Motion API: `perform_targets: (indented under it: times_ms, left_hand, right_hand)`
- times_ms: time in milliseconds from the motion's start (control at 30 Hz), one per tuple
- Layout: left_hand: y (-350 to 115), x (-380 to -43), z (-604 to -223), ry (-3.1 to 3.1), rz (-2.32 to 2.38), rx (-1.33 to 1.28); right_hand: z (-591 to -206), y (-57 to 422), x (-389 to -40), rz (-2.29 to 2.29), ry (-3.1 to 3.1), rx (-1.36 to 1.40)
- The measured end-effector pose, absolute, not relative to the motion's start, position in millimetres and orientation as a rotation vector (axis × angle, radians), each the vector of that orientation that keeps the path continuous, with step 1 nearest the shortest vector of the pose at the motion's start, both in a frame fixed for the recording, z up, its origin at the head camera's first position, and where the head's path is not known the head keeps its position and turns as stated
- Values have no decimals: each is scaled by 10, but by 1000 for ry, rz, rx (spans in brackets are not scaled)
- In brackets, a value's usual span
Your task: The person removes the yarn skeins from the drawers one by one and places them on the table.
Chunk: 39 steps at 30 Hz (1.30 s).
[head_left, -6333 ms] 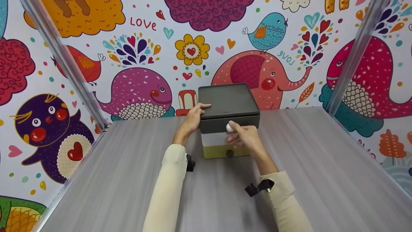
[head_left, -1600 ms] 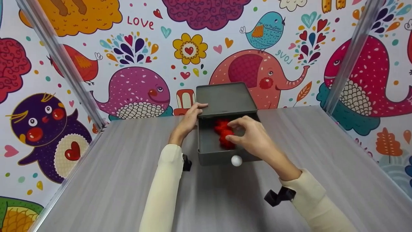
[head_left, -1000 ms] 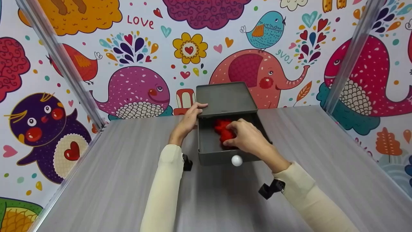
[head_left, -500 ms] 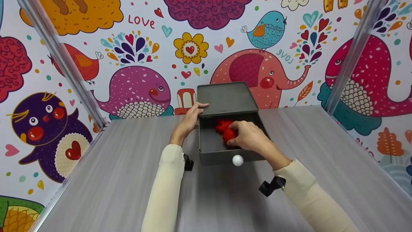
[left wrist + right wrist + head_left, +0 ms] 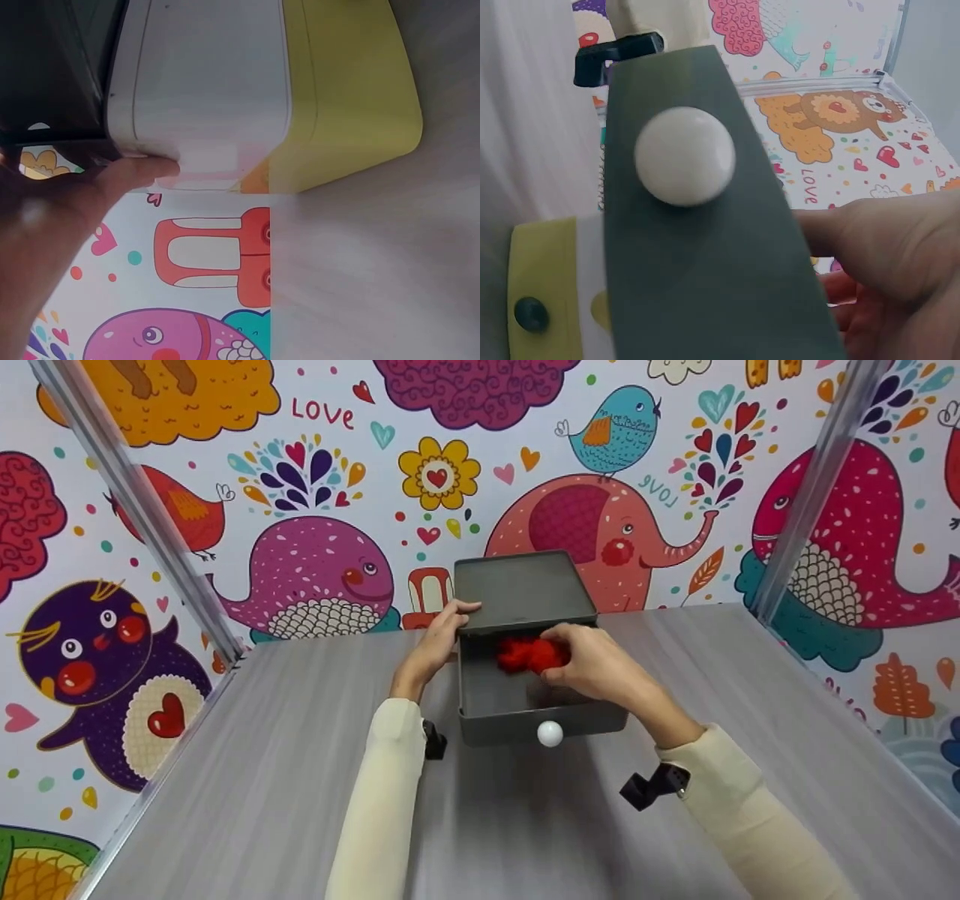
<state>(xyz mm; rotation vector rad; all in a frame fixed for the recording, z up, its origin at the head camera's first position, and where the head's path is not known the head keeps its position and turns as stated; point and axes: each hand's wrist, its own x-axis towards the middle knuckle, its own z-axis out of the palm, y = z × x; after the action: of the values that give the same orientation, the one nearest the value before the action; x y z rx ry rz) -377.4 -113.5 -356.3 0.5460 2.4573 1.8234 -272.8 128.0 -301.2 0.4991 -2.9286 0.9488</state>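
Red fuzzy bundle in drawer, right end pinched by right hand; left hand grips cabinet.

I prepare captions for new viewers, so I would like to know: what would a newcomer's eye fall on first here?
Probably the bright red fluff inside the pulled-out gray drawer, where the right hand pinches it. Next may come the round white knob on the drawer's front, large in the right wrist view. Behind stands a wall with colorful cartoon animals.
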Motion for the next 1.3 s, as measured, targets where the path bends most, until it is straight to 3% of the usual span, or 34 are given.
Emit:
perform_targets:
  times_ms: [667,1300]
  left_hand:
    - [-1150,-3768,-3545,2443,1869,481]
    - [-1113,-3764,-3561,2473,1849,531]
  right_hand:
    - [-2881,1873,-2921,994,-2725,344]
    - [-3549,2385,-3403,1237,-2649,143]
